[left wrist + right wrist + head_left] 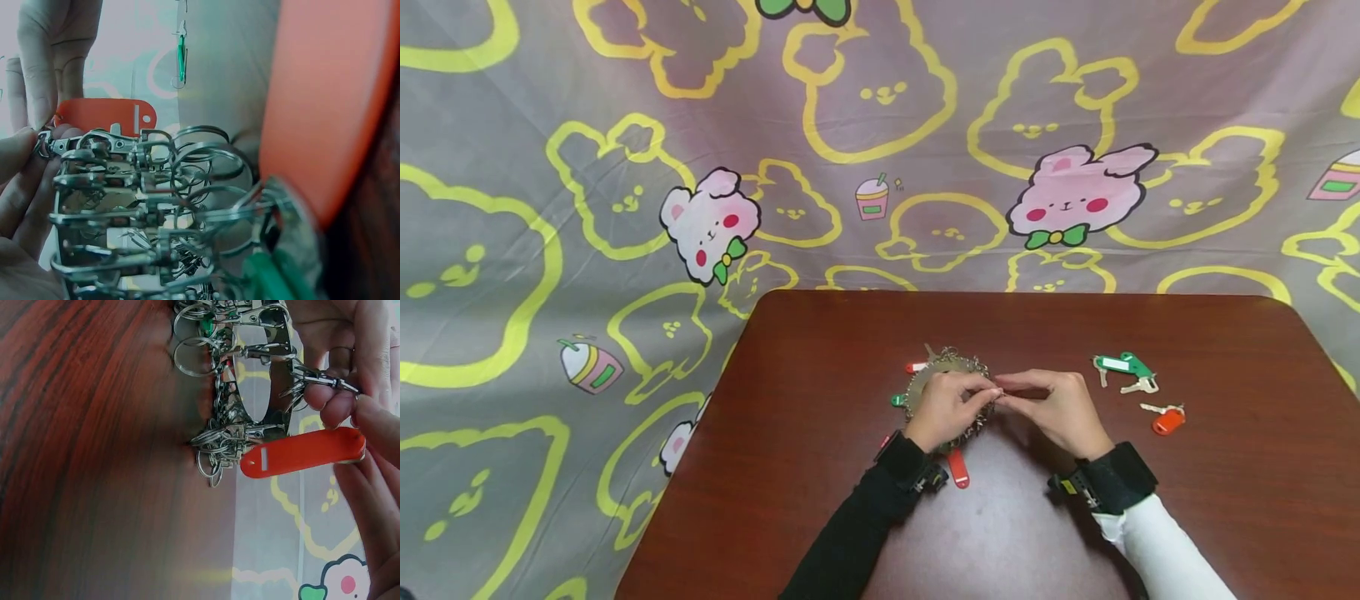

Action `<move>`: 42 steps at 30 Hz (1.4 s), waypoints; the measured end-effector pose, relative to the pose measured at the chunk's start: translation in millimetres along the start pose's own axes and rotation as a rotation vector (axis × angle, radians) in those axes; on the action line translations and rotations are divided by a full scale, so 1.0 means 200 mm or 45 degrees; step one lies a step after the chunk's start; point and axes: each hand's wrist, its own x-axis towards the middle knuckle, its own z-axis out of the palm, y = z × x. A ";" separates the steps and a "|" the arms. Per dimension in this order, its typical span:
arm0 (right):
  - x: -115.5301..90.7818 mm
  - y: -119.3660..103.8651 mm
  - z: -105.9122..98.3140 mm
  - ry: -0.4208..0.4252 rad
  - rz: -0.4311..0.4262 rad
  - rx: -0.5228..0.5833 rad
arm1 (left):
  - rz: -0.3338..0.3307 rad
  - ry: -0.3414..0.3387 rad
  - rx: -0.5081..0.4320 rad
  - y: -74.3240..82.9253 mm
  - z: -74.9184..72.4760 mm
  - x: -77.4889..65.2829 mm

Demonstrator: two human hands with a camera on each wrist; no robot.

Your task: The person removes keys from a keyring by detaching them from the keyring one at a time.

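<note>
Working right at the right edge of the round clip rack (951,365) on a brown desk (820,400). Using the left grip (951,408) for pinching a metal clasp (62,146) on the rack's rim, thumb against fingers. Using the right grip (1060,408), just right of the rack, for pinching the upper end of an orange tag (300,453). Not managing to make out the exact bit under those right fingertips, sorry.

Probably hinging on one tiny spacing, imo: dangling the orange tag almost straight down beside the rack's right edge, long axis near upright, upper end level with the clasp's outer tip. Definitely hanging nearer the right grip than the left.

Hardly getting that hanging tag at all from the head view, presumably losing it behind fingers. Seeing it fine from both wrist views. Going the other way, getting a loose orange key fob (1168,422) clearly only from the head view, well right of the rack. Also spotting green-tagged keys (1124,364) right of the rack there, probably catching them again from the left wrist, but not from the right wrist.
</note>
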 end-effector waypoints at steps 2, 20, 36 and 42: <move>0.00 0.00 0.00 0.015 -0.023 0.033 | -0.009 -0.009 -0.012 0.00 0.01 0.00; 0.02 0.13 -0.21 0.138 -0.032 -0.373 | -0.092 -0.041 -0.039 0.00 -0.02 0.00; -0.06 0.32 -0.50 -0.211 0.502 -0.548 | -0.099 -0.167 -0.046 -0.04 -0.01 0.00; -0.01 0.16 -0.36 -0.233 0.309 -0.486 | -0.059 -0.344 -0.047 -0.06 -0.03 0.00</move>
